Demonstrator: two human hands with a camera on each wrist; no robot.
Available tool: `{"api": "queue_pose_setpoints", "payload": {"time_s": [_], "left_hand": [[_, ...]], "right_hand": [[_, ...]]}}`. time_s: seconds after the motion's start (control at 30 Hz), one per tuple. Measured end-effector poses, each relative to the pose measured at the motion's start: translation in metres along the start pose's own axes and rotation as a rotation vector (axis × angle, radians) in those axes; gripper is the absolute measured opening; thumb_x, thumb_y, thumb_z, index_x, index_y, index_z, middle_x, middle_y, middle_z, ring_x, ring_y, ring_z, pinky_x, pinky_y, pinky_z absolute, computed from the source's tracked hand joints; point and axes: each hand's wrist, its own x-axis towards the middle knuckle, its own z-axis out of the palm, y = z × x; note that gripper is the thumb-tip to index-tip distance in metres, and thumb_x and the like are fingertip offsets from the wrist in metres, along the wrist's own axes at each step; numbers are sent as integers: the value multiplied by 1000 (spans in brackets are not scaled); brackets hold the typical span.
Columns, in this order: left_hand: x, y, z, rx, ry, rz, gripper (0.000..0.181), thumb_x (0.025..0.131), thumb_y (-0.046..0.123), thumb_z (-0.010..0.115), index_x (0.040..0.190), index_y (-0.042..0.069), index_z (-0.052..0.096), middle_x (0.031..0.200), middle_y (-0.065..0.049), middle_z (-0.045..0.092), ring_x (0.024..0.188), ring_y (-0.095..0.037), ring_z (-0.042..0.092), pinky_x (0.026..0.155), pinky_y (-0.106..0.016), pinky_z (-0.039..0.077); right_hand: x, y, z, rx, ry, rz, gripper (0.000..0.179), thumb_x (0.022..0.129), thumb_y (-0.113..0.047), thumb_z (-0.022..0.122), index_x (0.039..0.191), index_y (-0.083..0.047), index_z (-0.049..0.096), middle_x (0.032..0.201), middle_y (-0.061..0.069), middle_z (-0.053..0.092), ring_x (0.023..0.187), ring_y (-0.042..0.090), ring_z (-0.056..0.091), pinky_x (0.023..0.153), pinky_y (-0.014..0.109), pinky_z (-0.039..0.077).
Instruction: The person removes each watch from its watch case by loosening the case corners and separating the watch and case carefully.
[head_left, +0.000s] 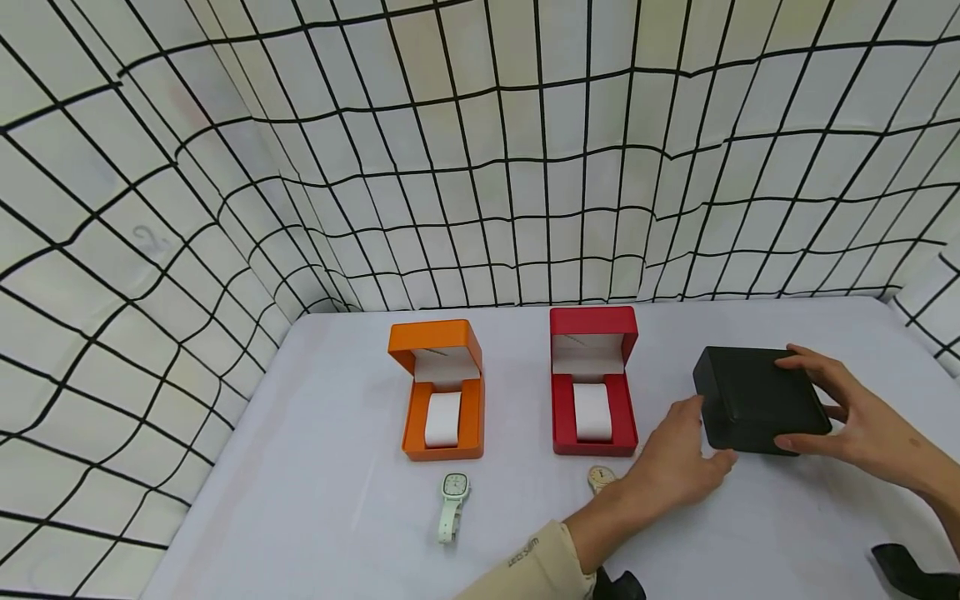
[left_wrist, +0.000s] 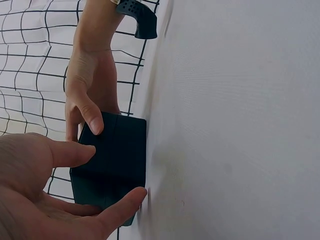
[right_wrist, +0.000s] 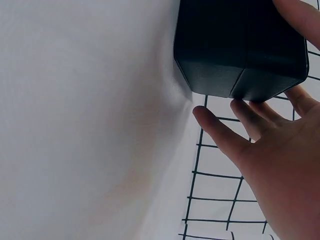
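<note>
A closed black watch box point(head_left: 765, 400) sits at the right of the white table, with both hands around it. My right hand point(head_left: 847, 408) holds its right side, thumb at the front edge and fingers over the top edge. At the left side is my left hand point(head_left: 678, 454), with fingertips at the box and fingers spread. In the left wrist view the left thumb and forefinger span the dark box point(left_wrist: 115, 160). The right wrist view has the right hand's fingertips point(right_wrist: 205, 117) by the box's side point(right_wrist: 215, 50). What is inside the box is hidden.
An orange watch box point(head_left: 416, 417) and a red watch box point(head_left: 562, 417) stand open with white cushions. A pale green watch point(head_left: 452, 504) lies before the orange one. Another watch point(head_left: 600, 477) is partly covered by my left forearm. Black-gridded white walls point(head_left: 487, 183) enclose the table.
</note>
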Motion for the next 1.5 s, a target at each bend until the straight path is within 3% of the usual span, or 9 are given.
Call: {"api": "queue_pose_setpoints", "payload": {"time_s": [0.53, 0.6, 0.67, 0.73, 0.8, 0.93, 1.07, 1.23, 1.5], "left_hand": [[2, 4, 3, 18, -65, -19, 68, 97, 33, 73, 155, 12, 45, 156, 6, 53, 139, -6, 54, 111, -22, 50], [2, 4, 3, 11, -63, -20, 69, 97, 32, 73, 156, 12, 45, 156, 7, 54, 140, -6, 54, 111, -22, 50], [2, 4, 4, 2, -64, -24, 70, 96, 33, 73, 156, 12, 44, 156, 7, 54, 140, -6, 55, 111, -22, 50], [2, 4, 4, -7, -67, -30, 71, 96, 32, 74, 156, 12, 44, 155, 7, 55, 138, -5, 56, 109, -21, 51], [1, 3, 4, -17, -76, -38, 71, 96, 33, 74, 157, 13, 44, 155, 7, 55, 135, -5, 59, 107, -21, 53], [1, 1, 3, -34, -96, -40, 71, 96, 33, 73, 158, 13, 43, 154, 7, 56, 128, -5, 64, 102, -21, 56], [1, 0, 3, -30, -94, -31, 72, 96, 32, 73, 158, 14, 42, 157, 7, 53, 133, -6, 61, 104, -22, 55], [-1, 0, 5, -22, -78, -24, 73, 96, 31, 74, 160, 16, 41, 158, 9, 51, 138, -6, 57, 107, -23, 54], [-1, 0, 4, 2, -80, -5, 72, 98, 30, 72, 160, 15, 40, 161, 8, 47, 145, -7, 51, 111, -25, 51]], "right_hand": [[-1, 8, -4, -45, 31, 10, 98, 76, -19, 93, 157, -14, 38, 174, 22, 12, 145, 66, 23, 95, 85, 31], [0, 10, -5, -70, 48, 4, 97, 76, -22, 94, 156, -17, 41, 175, 15, 16, 153, 48, 26, 104, 75, 38], [0, 14, -6, -92, 71, -7, 95, 74, -25, 95, 154, -21, 45, 174, -2, 21, 156, 14, 27, 114, 43, 45], [1, 17, -7, -108, 95, -24, 93, 72, -26, 97, 151, -23, 49, 166, -21, 25, 140, -16, 25, 99, 13, 42], [2, 19, -8, -117, 111, -35, 91, 71, -27, 98, 149, -24, 52, 156, -34, 27, 119, -30, 21, 79, 2, 30], [6, 14, -9, -118, 94, -18, 86, 73, -24, 96, 147, -17, 52, 169, -5, 31, 149, 5, 28, 98, 28, 47], [9, 8, -11, -116, 65, 25, 84, 77, -24, 92, 148, -14, 49, 165, 24, 32, 143, 44, 28, 103, 57, 42], [13, 7, -16, -101, 43, 55, 80, 83, -27, 88, 150, -14, 48, 164, 25, 33, 139, 45, 30, 116, 58, 36], [20, 4, -24, -121, 12, 86, 74, 89, -32, 82, 151, -11, 48, 158, 29, 39, 133, 49, 35, 108, 61, 37]]}}
